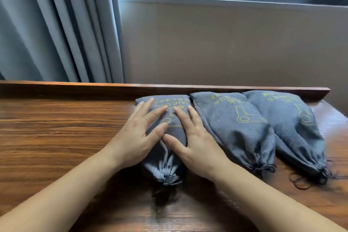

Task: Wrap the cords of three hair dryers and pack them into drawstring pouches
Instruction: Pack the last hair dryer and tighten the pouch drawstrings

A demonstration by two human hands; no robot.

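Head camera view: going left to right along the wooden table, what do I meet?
Bare table → left hand → left pouch under both hands → right hand → middle pouch → right pouch.

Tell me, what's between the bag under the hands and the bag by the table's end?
Another grey pouch, the middle pouch, drawn shut, lies between the left pouch and right pouch, shown in the head view.

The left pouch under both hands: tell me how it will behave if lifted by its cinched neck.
The left pouch is soft cloth, so the neck would probably stretch and crease. It bulges as if filled, so it would likely hang bottom-heavy and swing. The left hand and right hand rest flat on it; it seems unlikely to roll.
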